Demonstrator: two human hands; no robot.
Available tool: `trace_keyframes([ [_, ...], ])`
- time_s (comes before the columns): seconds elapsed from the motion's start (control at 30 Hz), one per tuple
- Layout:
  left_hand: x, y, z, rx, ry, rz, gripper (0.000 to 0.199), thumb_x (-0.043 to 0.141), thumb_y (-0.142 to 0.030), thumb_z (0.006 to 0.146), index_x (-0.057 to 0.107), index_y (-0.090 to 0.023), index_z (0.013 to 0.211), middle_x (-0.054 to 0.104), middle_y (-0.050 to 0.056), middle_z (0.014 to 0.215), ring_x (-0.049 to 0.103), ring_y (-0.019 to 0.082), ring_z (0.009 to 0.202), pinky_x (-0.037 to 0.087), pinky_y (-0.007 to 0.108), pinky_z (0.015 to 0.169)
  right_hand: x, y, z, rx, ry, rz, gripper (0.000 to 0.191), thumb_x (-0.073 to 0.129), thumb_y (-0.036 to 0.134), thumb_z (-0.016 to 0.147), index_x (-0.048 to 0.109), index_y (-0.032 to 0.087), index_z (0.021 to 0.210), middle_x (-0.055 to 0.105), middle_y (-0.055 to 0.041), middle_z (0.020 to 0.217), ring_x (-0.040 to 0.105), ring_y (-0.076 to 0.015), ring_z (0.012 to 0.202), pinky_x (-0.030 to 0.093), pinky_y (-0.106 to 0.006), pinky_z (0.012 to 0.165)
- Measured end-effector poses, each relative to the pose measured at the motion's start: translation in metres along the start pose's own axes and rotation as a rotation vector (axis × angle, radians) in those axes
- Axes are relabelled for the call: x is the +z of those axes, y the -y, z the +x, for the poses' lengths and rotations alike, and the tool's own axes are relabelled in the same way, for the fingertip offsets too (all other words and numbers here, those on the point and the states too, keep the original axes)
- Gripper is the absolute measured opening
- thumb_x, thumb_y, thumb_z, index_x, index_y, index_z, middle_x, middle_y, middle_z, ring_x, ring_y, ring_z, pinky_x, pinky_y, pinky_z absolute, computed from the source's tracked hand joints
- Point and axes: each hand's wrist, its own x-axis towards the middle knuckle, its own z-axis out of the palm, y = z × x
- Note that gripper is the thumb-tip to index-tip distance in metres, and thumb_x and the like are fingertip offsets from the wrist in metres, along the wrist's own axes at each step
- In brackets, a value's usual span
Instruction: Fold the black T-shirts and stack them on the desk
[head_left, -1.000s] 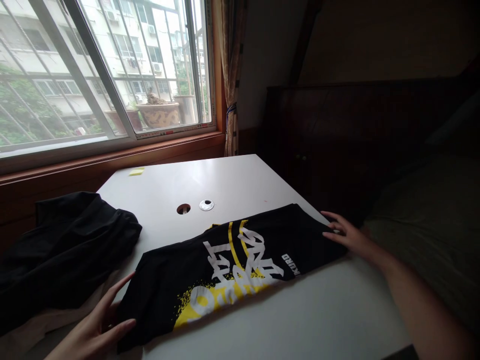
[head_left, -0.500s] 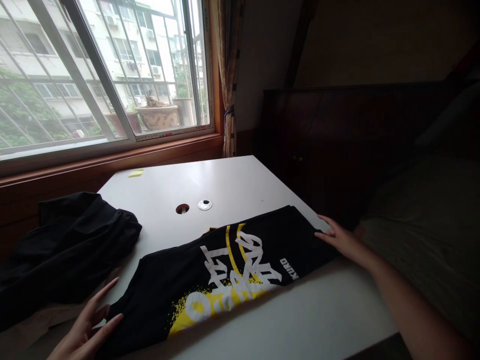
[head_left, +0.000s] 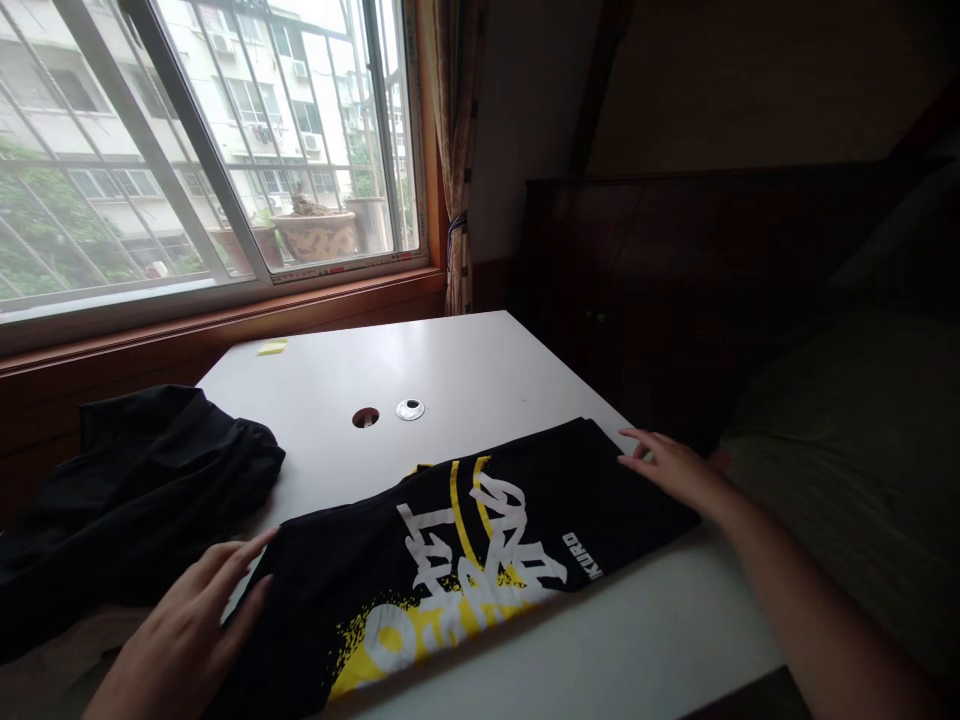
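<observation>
A black T-shirt [head_left: 532,470] with a yellow and white printed design lies folded into a long strip across the near part of the white table [head_left: 465,360]. My left hand [head_left: 187,620] is at its left end, with fingers stretched out along the edge and the thumb apart from them over the black cloth. At the opposite end, my right hand [head_left: 667,465] touches the short edge, fingers extended and slightly spread. The undersides of both hands are hidden, and part of the left end lies behind my left hand.
Dark crumpled cloth [head_left: 165,490] is heaped to the left of the table. A round hole [head_left: 365,418], a silver ring-shaped cover [head_left: 410,409] and a yellow paper slip [head_left: 272,347] are farther back. Beyond stands a barred window [head_left: 300,150] with a curtain [head_left: 459,180] beside it.
My left hand has moved up and forward along the T-shirt's left end. My right hand has shifted slightly left along the right end, and the cloth there lies a little flatter.
</observation>
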Motion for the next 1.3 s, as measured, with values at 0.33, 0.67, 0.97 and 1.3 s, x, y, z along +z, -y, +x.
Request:
trace_keyframes([
  [0.33, 0.059, -0.008, 0.078, 0.114, 0.124, -0.065, 0.043, 0.045, -0.058, 0.097, 0.073, -0.026, 0.105, 0.069, 0.007, 0.104, 0.063, 0.027, 0.098, 0.052, 0.04, 0.089, 0.023, 0.025, 0.068, -0.164, -0.084, -0.028, 0.028, 0.06, 0.049, 0.085, 0.072, 0.031, 0.103, 0.064, -0.0062, 0.12, 0.058, -0.031, 0.109, 0.049, -0.047, 0.096],
  [0.67, 0.07, 0.017, 0.071, 0.102, 0.131, -0.147, 0.04, 0.049, -0.059, 0.096, 0.07, -0.025, 0.094, 0.065, 0.005, 0.093, 0.059, 0.025, 0.088, 0.049, 0.037, 0.082, 0.024, 0.021, 0.085, -0.189, -0.113, 0.053, 0.028, 0.059, 0.048, 0.083, 0.076, 0.027, 0.088, 0.067, -0.0065, 0.104, 0.057, -0.0293, 0.106, 0.046, -0.044, 0.097],
  [0.97, 0.068, 0.008, 0.069, 0.097, 0.1, -0.089, 0.032, 0.045, -0.05, 0.099, 0.061, -0.024, 0.088, 0.064, 0.005, 0.091, 0.055, 0.025, 0.087, 0.047, 0.039, 0.081, 0.036, 0.022, 0.087, -0.076, -0.229, 0.019, 0.027, 0.055, 0.045, 0.085, 0.073, 0.025, 0.087, 0.064, -0.0078, 0.102, 0.057, -0.0299, 0.101, 0.047, -0.044, 0.092],
  [1.3, 0.055, -0.014, 0.071, 0.284, -0.004, 0.003, 0.028, 0.043, -0.034, 0.102, 0.062, -0.022, 0.119, 0.059, 0.01, 0.137, 0.049, 0.031, 0.132, 0.043, 0.05, 0.109, 0.039, 0.089, 0.057, -0.103, -0.379, -0.14, 0.046, 0.042, 0.038, 0.094, 0.063, 0.022, 0.131, 0.056, -0.0149, 0.132, 0.052, -0.0379, 0.122, 0.042, -0.051, 0.105],
])
